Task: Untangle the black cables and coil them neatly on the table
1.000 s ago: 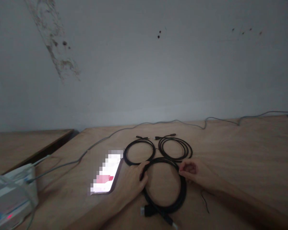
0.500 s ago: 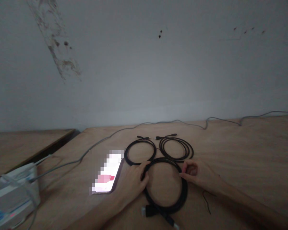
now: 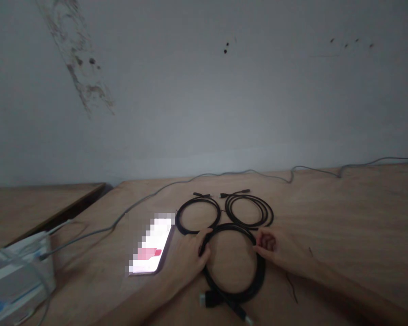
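— Fingers of my left hand [image 3: 204, 244] are curled over the left edge of the big black cable coil [image 3: 260, 276], holding it. My right hand [image 3: 270, 244] is on the coil's other side, with its fingertips [image 3: 256, 248] bent against the cable. From here I can't tell whether those are gripping or only touching.

— Where's the coil lying?

— Flat on the wooden surface [image 3: 343, 213], right in front of me, with its black plug [image 3: 209, 299] and the cable end [image 3: 246, 319] pointing my way.

— What's the biggest risk from there?

— Uneven handling. If my left hand slackens, or one side lifts before the other, the loops could spring apart and tangle.

— And those two coils up top?

— The small left coil [image 3: 176, 217] and the small right coil [image 3: 271, 217] sit almost against the big coil's top edge. A careless push that way could shove them out of shape or snag them.

— Anything on your left?

— The phone [image 3: 151, 246], just beside my left hand. If the coil swung sideways, the plug could knock or scrape it.
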Tool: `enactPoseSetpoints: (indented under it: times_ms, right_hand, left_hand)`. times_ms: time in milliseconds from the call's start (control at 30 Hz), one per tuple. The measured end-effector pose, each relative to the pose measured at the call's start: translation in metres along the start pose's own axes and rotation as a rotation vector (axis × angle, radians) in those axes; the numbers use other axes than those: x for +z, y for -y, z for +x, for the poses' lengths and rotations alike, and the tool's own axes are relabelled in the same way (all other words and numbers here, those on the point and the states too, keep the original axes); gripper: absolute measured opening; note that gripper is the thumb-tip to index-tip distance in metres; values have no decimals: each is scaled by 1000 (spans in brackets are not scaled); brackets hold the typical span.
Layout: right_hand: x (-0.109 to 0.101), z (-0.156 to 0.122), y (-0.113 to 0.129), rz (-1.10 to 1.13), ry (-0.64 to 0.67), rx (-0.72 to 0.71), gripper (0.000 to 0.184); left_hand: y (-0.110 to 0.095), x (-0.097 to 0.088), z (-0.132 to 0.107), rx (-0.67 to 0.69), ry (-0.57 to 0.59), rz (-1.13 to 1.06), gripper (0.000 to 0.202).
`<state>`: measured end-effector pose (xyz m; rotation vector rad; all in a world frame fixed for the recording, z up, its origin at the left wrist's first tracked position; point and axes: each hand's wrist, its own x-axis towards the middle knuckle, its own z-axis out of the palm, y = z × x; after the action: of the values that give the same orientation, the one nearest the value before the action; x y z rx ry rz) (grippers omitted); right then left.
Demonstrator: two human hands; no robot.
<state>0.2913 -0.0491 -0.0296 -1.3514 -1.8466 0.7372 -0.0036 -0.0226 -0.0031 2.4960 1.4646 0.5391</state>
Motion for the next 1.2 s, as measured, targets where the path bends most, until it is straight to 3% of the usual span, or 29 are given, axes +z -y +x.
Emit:
enactPoseSetpoints:
  times_ms: [400,600,800,933,1200]
  right_hand:
    - [-3,1,1,126,114,-92,15]
    - [-10,2,-1,131,163,-142,7]
    - [-10,4,-19,3,123,-185,6]
    - [-10,1,-30,17,72,-335,9]
    - [-35,-1,3,-294,123,-514,20]
  left_hand:
    - [-1,0,0,-25,-7,-14,43]
    - [-5,-3,0,-30,12,-10,45]
    - [-5,-4,0,-21,0,-11,44]
    - [-4,-3,-1,-20,4,-39,44]
    - [-2,-2,0,-12,-5,-48,45]
